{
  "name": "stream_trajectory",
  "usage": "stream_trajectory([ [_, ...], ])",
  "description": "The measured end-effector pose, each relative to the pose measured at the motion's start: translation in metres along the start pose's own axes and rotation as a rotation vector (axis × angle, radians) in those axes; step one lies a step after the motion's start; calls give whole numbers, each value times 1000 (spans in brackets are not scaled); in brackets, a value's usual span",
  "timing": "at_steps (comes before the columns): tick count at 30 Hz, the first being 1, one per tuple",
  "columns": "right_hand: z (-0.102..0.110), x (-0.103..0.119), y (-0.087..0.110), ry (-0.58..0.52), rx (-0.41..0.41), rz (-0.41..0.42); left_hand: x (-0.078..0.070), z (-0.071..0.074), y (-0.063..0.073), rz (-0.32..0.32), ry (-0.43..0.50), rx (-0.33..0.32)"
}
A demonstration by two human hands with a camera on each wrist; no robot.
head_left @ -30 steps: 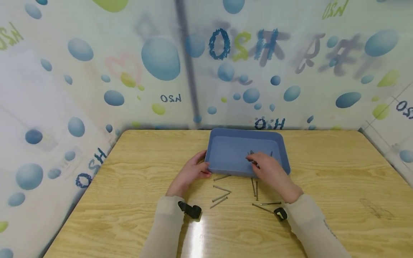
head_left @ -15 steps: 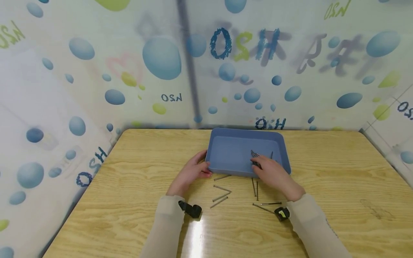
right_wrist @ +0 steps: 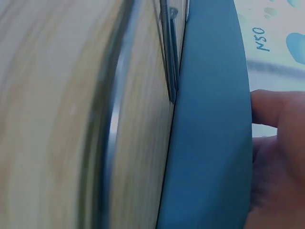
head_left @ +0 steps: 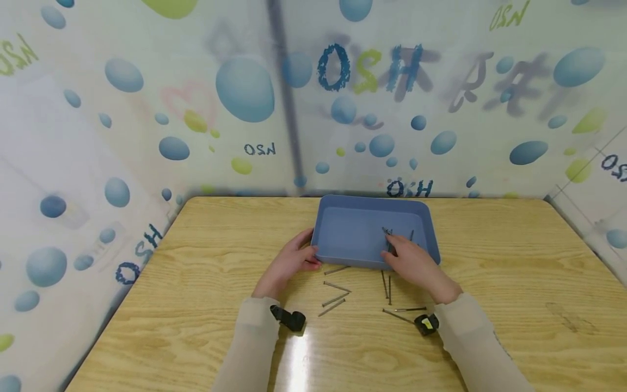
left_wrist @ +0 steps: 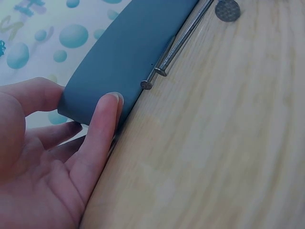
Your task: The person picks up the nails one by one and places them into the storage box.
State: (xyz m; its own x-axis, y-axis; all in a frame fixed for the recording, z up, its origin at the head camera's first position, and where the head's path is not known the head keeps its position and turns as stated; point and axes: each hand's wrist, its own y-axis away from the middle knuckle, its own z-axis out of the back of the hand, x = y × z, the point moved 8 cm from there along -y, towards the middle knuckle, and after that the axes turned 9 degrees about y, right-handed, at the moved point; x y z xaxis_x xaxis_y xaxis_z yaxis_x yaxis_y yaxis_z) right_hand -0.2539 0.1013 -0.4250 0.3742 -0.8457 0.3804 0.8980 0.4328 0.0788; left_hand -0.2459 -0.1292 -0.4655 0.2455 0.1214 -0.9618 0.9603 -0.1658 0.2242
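A shallow blue tray rests near the table's back edge. My left hand grips its front left corner; in the left wrist view a finger lies along the outer wall while others go behind the tray. My right hand reaches over the front wall, thumb and fingers curled around dark nails inside the tray, which they partly cover. Another nail leans close to the tray's right side. In the right wrist view the tray wall hides the fingertips.
Several loose nails lie on the wooden table before the tray's left half, and several more before its right half and by the right wrist. A wrist camera sits on each sleeve. A patterned sheet hangs behind the table.
My right hand has shifted slightly right and down inside the tray, and the nails at its fingertips have moved a little right with it. The left hand and tray have stayed in place.
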Motion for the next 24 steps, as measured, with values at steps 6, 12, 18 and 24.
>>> stream_trajectory([
  [6, -1, 1, 0, 20, 14, -40, 1, 1, 0, 1, 0, 2],
  [12, -2, -1, 0, 23, 5, -46, 1, 1, 0, -12, -16, 5],
  [18, -1, 0, 0, 7, -19, -14, 2, 1, 0, 8, -17, -4],
  [24, 1, 3, 1, -13, -40, 26, 2, 1, 0, 10, -15, -4],
])
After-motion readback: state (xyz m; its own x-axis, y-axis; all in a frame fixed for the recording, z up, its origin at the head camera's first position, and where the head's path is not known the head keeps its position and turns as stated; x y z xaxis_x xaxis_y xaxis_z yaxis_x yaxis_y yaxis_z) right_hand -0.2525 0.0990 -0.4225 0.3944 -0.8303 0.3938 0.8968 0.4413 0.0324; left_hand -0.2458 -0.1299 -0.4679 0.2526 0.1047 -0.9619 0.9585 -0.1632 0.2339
